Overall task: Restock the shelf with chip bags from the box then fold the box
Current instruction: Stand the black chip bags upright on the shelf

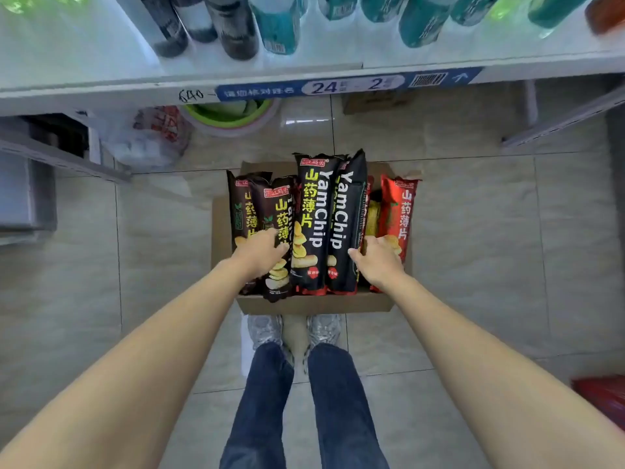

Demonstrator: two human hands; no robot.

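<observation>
Spanning the top, a white shelf of bottles hangs beyond both hands, its tag reading "24" and "2". Below, the cardboard box holds upright chip bags. Left grip curls onto a brown bag; right grip clasps the black "YamChip" bags, red bag just outside it.

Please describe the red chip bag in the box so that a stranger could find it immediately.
Look at the open cardboard box on the tiled floor before the person's feet. Bags stand upright inside; go to the far right, beyond the right hand. The red chip bag is there, while the others are mostly black or dark brown.
</observation>
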